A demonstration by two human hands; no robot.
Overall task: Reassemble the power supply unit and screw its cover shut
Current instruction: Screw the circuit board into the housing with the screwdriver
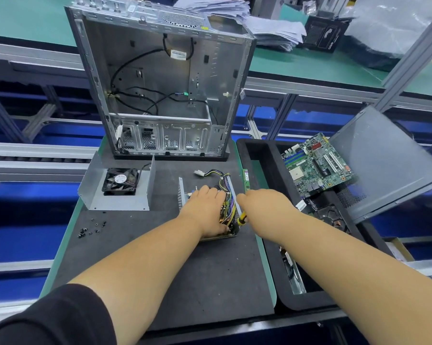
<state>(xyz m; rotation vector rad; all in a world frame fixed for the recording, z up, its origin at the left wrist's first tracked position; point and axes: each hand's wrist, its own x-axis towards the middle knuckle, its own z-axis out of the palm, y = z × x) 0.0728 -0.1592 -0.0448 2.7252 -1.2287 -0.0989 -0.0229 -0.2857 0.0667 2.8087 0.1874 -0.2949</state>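
Two bare forearms reach in from the bottom edge, each ending in a bare hand: the left hand and the right hand. No gloves, rings, watch or wrist strap show on either. The left arm wears a black, soft fabric short sleeve, its hem ending about the elbow. The right arm is bare as far as the frame shows; any sleeve there is probably out of view.
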